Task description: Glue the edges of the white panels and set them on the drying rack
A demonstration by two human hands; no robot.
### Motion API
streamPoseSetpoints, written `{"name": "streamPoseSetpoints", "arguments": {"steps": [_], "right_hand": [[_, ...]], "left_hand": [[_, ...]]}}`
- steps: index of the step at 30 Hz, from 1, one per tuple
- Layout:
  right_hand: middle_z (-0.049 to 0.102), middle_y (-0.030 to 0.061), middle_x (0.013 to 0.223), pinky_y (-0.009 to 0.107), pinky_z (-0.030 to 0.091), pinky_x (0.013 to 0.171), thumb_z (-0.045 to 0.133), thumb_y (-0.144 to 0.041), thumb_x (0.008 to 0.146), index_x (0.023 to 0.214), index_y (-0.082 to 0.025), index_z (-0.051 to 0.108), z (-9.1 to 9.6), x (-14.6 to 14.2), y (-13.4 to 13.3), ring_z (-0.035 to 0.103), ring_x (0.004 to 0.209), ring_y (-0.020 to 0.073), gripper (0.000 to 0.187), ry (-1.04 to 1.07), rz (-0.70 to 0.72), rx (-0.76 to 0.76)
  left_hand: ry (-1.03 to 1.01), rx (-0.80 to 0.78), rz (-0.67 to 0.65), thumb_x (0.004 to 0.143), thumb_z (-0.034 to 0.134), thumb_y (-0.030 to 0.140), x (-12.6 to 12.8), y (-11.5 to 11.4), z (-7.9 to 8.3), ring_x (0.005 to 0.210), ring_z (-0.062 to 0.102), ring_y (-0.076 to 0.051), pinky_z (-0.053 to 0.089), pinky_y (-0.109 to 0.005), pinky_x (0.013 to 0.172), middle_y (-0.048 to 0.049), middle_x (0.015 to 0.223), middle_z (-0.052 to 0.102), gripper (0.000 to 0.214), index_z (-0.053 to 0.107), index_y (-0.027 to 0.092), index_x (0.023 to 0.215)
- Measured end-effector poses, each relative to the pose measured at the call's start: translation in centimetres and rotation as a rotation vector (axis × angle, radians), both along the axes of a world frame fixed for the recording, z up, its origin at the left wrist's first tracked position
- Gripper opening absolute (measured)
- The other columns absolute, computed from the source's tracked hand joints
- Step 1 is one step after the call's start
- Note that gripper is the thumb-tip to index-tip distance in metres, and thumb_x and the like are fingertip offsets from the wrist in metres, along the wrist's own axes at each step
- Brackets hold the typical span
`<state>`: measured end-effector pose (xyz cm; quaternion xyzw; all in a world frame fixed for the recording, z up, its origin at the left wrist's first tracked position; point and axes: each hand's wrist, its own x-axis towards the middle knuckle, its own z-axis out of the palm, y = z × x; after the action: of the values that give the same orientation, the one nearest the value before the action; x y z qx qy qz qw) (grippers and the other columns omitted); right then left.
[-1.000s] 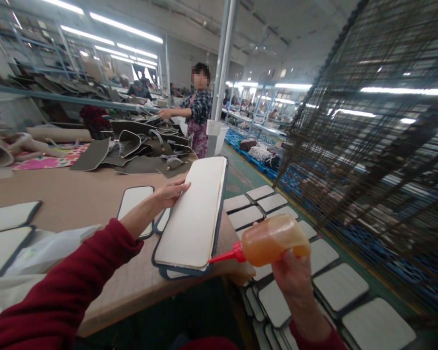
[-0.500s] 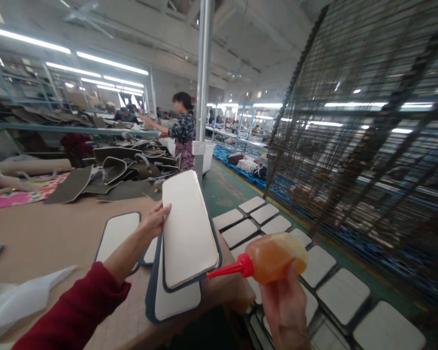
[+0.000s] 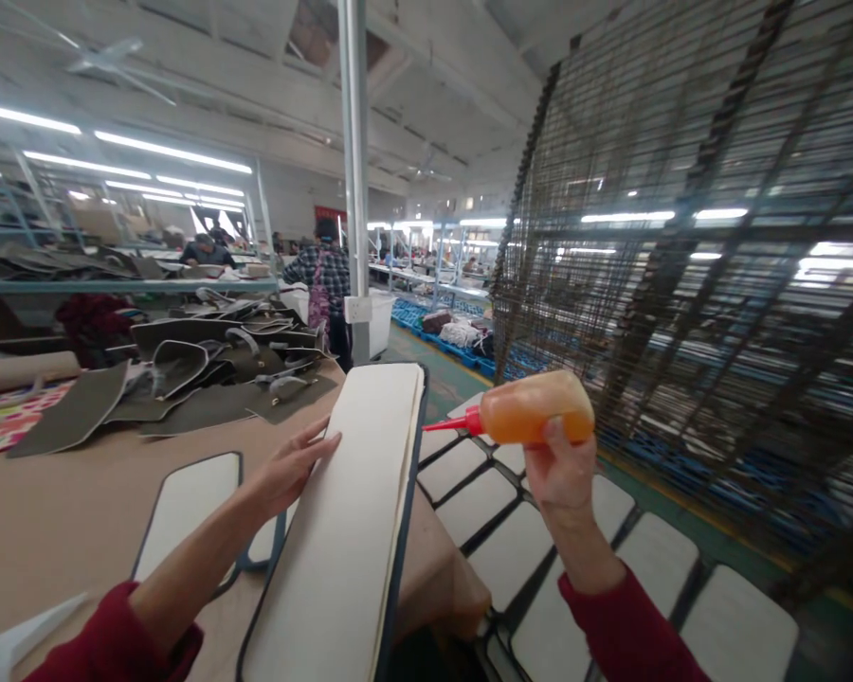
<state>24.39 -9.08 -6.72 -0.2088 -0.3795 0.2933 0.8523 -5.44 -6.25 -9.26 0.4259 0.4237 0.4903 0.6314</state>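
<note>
My left hand (image 3: 295,471) grips the left edge of a long white panel (image 3: 348,493) with rounded corners and a dark border, its thumb on the white face. The panel is tilted up over the table's edge. In my right hand (image 3: 560,464) is a squeeze bottle (image 3: 536,407) of amber liquid, held on its side with the fingers closed round it. Its red nozzle (image 3: 455,423) points left, the tip close to the panel's upper right edge; whether it touches I cannot tell. Similar panels, such as one white panel (image 3: 195,502), lie on the table left of my hand.
The brown table top (image 3: 63,502) carries a pile of dark felt-like pieces (image 3: 206,369). Rows of white panels (image 3: 469,511) lie low at the right, beside a large wire mesh rack (image 3: 682,237). A metal post (image 3: 355,170) and a person (image 3: 319,275) stand beyond the table.
The panel has turned and come nearer, its right edge now facing the bottle. My right hand has raised the bottle, its nozzle moving from the lower corner to the upper right edge. The far person has turned away.
</note>
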Motion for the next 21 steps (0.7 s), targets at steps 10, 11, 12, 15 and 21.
{"name": "streamPoseSetpoints", "arguments": {"steps": [10,11,12,15,21], "right_hand": [[0.069,0.0022,0.093,0.037,0.053,0.080,0.084,-0.035,0.056,0.095,-0.021,0.066,-0.2,0.6,1.6,0.063,0.081,0.0177,0.045,-0.028,-0.055,-0.042],[0.069,0.0015,0.092,0.035,0.054,0.078,0.085,-0.034,0.055,0.096,-0.022,0.066,-0.4,0.6,1.5,0.063,0.080,0.0172,0.047,-0.010,-0.050,-0.051],[0.069,0.0013,0.092,0.034,0.054,0.077,0.085,-0.034,0.054,0.097,-0.022,0.066,-0.7,0.5,1.3,0.063,0.079,0.0168,0.049,0.002,-0.041,-0.062],[0.071,0.0034,0.094,0.033,0.055,0.072,0.085,-0.034,0.055,0.102,-0.022,0.066,-2.5,-0.1,-0.2,0.064,0.076,0.0176,0.053,-0.015,0.024,-0.116],[0.072,0.0092,0.101,0.039,0.057,0.077,0.082,-0.038,0.062,0.115,-0.022,0.062,-4.6,-1.3,-2.6,0.068,0.083,0.0237,0.058,-0.107,0.251,-0.173]], "left_hand": [[0.030,-0.056,-0.058,0.058,0.086,0.030,0.2,-0.3,0.0,0.073,0.072,-0.024,0.057,-0.027,0.057,-0.0095,0.096,0.076,0.093,0.046,0.020,0.140],[0.030,-0.058,-0.057,0.057,0.087,0.031,0.2,-0.3,0.0,0.073,0.072,-0.024,0.057,-0.028,0.058,-0.0092,0.095,0.077,0.093,0.046,0.020,0.141],[0.031,-0.060,-0.053,0.057,0.087,0.031,0.2,-0.2,-0.1,0.074,0.072,-0.025,0.057,-0.028,0.058,-0.0088,0.095,0.077,0.093,0.046,0.021,0.141],[0.034,-0.065,-0.033,0.058,0.086,0.030,0.0,0.0,-0.3,0.075,0.073,-0.025,0.057,-0.028,0.058,-0.0075,0.093,0.077,0.092,0.046,0.022,0.140],[0.032,-0.032,-0.055,0.062,0.084,0.029,-0.7,0.6,-1.0,0.075,0.073,-0.026,0.057,-0.029,0.057,-0.0103,0.095,0.076,0.087,0.047,0.022,0.141]]}}
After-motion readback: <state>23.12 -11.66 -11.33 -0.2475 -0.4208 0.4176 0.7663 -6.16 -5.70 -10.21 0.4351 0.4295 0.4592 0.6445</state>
